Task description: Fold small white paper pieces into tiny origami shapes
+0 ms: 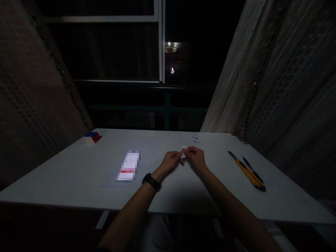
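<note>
A small white piece of paper [184, 152] is pinched between my two hands, just above the middle of the table. My left hand [170, 161], with a dark band on its wrist, grips the paper's left side. On its right side, the fingers and thumb of my right hand [195, 158] are closed. The paper looks folded, though the fingers cover part of it. Beyond my right hand, small pieces with dark marks [195, 140] lie on the tabletop.
A yellow utility knife [248, 172] with its blade out lies at the right beside a pen [252, 168]. A lit, blurred-out phone-like screen [128, 166] rests on a paper sheet [151, 157] at the left. A puzzle cube [92, 137] sits at the white table's [65, 171] far left.
</note>
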The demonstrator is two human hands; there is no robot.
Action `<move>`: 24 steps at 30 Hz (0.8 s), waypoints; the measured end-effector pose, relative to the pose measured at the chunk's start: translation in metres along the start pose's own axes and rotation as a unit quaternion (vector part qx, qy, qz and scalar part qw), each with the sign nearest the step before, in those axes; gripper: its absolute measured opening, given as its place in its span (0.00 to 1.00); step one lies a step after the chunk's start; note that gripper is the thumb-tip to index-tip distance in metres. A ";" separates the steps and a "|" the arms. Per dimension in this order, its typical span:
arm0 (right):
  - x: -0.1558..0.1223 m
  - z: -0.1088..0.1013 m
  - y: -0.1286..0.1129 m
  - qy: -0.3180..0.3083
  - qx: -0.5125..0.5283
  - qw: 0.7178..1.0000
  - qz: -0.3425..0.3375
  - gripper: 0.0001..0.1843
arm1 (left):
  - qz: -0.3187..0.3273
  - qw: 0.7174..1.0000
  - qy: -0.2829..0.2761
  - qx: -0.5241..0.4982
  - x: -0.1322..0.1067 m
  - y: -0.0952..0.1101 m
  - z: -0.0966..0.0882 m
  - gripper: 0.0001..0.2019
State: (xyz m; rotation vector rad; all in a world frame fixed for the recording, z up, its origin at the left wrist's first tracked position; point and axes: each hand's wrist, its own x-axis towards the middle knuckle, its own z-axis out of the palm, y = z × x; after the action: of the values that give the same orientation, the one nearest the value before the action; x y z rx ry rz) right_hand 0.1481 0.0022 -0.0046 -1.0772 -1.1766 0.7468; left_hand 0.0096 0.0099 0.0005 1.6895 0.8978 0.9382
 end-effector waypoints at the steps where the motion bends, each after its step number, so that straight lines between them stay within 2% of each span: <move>1: 0.000 -0.001 0.000 -0.008 0.012 1.000 0.005 0.19 | 0.006 1.000 0.006 0.001 0.000 0.000 0.001 0.26; 6: 0.001 -0.002 0.001 -0.040 0.047 0.998 0.007 0.21 | 0.035 0.998 0.051 0.028 0.003 -0.001 0.009 0.24; 12: -0.001 0.005 0.002 -0.016 0.007 1.000 -0.010 0.21 | 0.054 0.993 0.094 0.036 0.005 -0.003 0.016 0.22; 16: -0.002 0.008 0.003 -0.009 -0.002 1.000 -0.011 0.21 | 0.074 0.990 0.102 0.070 0.004 -0.004 0.016 0.21; 24: 0.003 0.000 0.003 0.003 -0.047 0.998 -0.047 0.19 | 0.069 0.981 0.117 0.136 0.002 -0.008 0.018 0.19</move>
State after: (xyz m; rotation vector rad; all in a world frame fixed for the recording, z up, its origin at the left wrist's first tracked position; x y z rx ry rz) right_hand 0.1492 0.0057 -0.0069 -1.0933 -1.2584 0.6193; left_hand 0.0254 0.0063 -0.0109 1.9196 1.1178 1.1674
